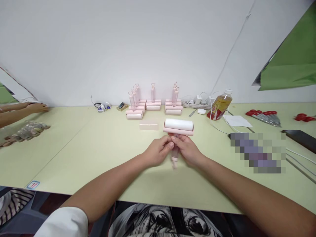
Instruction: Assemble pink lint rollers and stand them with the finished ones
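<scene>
A pink lint roller (178, 125) with a white roll is held above the table in front of me, its roll pointing away and its clear handle toward me. My left hand (159, 149) grips the handle near its neck from the left. From the right, my right hand (187, 148) closes on the same spot, thumbs nearly meeting. Just left of the roll lies a clear pinkish cover (148, 124). Behind it, against the wall, several similar lint rollers (153, 104) stand with handles upright.
A bottle of amber drink (219, 106), a power strip (196, 104) and white cables are at the back right. Red-handled tools (264, 116) and a phone (300, 140) lie farther right. A coiled cable (101, 107) sits back left. Another person's hand (37, 108) reaches over bagged items (27, 131).
</scene>
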{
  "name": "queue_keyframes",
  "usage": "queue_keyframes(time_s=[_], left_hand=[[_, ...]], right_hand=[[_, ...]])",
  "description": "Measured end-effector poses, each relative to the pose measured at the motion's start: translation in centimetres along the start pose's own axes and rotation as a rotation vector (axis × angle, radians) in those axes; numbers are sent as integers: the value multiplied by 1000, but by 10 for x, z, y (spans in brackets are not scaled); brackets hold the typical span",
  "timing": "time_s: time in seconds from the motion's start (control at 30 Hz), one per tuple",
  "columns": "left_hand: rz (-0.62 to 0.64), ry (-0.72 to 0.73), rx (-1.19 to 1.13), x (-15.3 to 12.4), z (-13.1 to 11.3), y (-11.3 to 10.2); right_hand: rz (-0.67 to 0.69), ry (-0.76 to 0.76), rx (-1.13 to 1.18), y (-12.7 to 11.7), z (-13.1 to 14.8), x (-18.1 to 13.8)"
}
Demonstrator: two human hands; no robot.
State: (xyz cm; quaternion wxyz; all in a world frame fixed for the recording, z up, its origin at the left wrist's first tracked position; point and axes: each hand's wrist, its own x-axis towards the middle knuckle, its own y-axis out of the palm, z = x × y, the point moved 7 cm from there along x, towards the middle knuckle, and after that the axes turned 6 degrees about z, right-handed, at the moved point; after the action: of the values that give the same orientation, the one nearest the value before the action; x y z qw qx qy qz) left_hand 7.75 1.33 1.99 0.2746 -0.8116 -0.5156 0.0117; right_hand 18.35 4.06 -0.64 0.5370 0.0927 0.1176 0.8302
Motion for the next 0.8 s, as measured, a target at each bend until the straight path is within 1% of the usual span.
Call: queue_keyframes(time_s=[0.03, 0.07, 0.1, 0.17, 0.2, 0.27, 0.3, 0.33, 0.4, 0.47, 0.6, 0.63, 0.73, 0.8], left_hand=[[49, 35, 107, 0, -2, -1], [56, 47, 218, 1, 0, -8], [12, 27, 337, 2, 5, -21], [-155, -34, 594, 5, 19, -57], [-208, -86, 705, 7, 28, -75], [-262, -248, 861, 8, 50, -106], [-265, -322, 904, 8, 60, -117], [-247, -373, 926, 7, 68, -123], [-188, -436, 921, 6, 79, -126], [-173, -454, 866, 6, 82, -123], [-291, -420, 773, 6, 75, -120], [-301, -411, 734, 6, 74, -120], [-284, -397, 537, 6, 76, -116], [-323, -383, 377, 6, 78, -114]], right_hand=[[-45, 15, -17, -5, 0, 0], [-86, 37, -38, -10, 1, 0], [-117, 65, -60, -14, 3, 0], [-136, 138, -102, -21, 4, 0], [-125, 176, -122, -22, 4, -1], [-83, 247, -174, -22, 3, -2], [-63, 277, -205, -21, 2, -3], [-48, 303, -236, -20, 0, -4], [-28, 331, -287, -18, -2, -6], [-17, 332, -313, -16, -2, -6], [-22, 318, -311, -16, -1, -7], [-20, 319, -311, -16, -1, -6], [-9, 318, -317, -16, -1, -6], [-7, 321, -323, -17, -3, -5]])
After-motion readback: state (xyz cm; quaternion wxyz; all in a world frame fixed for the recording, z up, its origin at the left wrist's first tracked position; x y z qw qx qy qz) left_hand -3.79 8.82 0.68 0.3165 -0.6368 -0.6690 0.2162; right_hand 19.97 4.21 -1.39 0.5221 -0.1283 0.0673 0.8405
